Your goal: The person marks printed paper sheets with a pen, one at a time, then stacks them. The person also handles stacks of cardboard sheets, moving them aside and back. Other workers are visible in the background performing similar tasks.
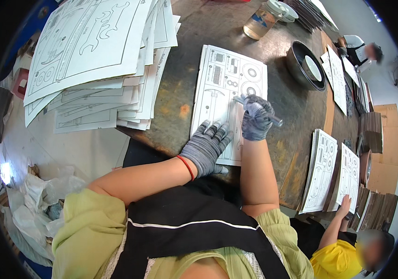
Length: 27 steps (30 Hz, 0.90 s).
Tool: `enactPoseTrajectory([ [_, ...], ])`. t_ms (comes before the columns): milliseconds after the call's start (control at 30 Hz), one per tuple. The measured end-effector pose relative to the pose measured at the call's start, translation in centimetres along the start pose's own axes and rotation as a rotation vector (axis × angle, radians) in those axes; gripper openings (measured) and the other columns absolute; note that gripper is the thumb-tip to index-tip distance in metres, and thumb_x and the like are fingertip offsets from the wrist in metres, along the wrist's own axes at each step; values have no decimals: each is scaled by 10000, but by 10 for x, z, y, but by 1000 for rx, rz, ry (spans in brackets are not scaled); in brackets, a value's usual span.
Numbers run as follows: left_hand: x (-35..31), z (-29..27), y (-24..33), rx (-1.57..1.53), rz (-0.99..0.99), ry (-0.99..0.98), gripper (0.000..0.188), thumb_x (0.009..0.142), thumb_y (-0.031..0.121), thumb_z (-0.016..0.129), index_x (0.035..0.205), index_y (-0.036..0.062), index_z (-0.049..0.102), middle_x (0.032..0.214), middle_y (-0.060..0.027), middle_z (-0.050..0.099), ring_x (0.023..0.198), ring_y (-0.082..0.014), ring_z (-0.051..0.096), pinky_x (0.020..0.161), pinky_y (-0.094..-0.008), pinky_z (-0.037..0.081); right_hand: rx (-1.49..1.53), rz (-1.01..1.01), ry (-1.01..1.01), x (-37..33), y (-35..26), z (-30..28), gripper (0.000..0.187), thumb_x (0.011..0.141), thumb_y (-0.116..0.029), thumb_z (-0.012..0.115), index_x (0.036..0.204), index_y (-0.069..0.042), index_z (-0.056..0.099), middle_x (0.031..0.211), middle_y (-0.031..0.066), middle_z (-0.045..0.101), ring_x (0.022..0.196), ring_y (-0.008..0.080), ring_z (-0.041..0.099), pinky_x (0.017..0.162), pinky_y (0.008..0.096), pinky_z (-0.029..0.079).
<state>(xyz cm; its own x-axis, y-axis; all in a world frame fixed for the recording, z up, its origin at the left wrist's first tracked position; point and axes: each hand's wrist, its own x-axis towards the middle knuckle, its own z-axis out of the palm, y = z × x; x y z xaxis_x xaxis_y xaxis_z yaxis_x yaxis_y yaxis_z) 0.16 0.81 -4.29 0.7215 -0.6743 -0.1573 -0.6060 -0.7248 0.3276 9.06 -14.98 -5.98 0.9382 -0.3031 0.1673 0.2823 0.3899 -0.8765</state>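
A printed board sheet (210,104) with line drawings of tools and discs lies on the dark table in front of me, on top of what looks like a thin stack. My left hand (207,146), in a grey striped knit glove, rests on its lower left part with the fingers extended. In my gloved right hand (257,118) is a slim silver pen-like tool (277,122). Its tip is over the middle of the sheet, close to the printed drawings; whether it touches I cannot tell. My right fingers are closed around it.
A tall pile of printed sheets (87,51) stands at the left table edge. Beyond my sheet are a jar of yellowish liquid (260,22) and a black bowl (296,69). To the right, a co-worker's hand (344,206) rests on another stack (349,174); another person sits farther back.
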Motion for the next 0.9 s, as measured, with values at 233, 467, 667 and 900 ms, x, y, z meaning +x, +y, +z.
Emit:
enactPoseTrajectory([
  [233,2,5,0,22,-45,82,939,760,685,516,1431,64,303,1496,-173,255,1404,-336,185,1136,-484,96,-686,-331,-422,-9,14,-7,136,752,-9,563,859,11,645,828,98,656,744,140,611,681,230,479],
  [467,5,8,6,48,-152,45,990,756,703,494,1441,25,268,1497,-181,257,1397,-324,215,1147,-454,84,-709,-174,-478,-98,-32,-36,292,823,-279,610,962,-27,660,970,133,671,906,271,649,839,354,508],
  [667,4,11,5,126,-161,34,946,786,669,472,1430,4,277,1489,-200,260,1396,-328,215,1149,-449,91,-954,-223,-624,-169,-74,-39,382,865,-392,507,896,-29,624,1010,156,644,947,321,637,810,389,506],
  [900,4,-31,22,-4,-60,-61,737,834,552,538,1287,-25,465,1332,-236,459,1246,-342,448,1064,-398,332,1371,727,-658,-143,-110,-167,282,936,-320,497,926,-73,633,924,48,663,833,184,640,804,383,511],
])
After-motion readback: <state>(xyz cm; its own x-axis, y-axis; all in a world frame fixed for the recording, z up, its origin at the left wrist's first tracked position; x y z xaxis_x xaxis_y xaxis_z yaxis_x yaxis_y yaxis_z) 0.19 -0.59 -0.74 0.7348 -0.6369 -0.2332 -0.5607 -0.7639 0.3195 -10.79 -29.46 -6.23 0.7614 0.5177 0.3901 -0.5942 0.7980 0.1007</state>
